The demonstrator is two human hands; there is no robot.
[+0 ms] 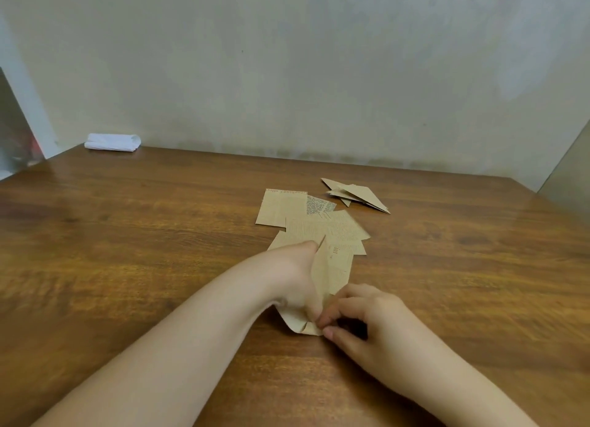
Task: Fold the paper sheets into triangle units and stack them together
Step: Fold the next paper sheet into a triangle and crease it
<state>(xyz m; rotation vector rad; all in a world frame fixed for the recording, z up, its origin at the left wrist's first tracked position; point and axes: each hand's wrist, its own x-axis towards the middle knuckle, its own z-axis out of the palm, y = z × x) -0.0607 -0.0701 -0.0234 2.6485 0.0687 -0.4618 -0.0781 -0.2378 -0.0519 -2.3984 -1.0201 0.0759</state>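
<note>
A tan printed paper sheet [332,268], partly folded, lies in front of me on the wooden table [143,235]. My left hand [295,276] lies along its left side, fingers curled over its edge and holding it. My right hand [360,315] pinches the near end of the same sheet between thumb and fingertips. Just beyond, several flat sheets [287,208] of the same paper lie overlapped. Farther right, a small heap of folded triangle units [357,193] rests on the table.
A folded white cloth [112,142] lies at the far left corner by the wall. The table's back edge meets a pale wall. A dark object [16,139] leans at the far left.
</note>
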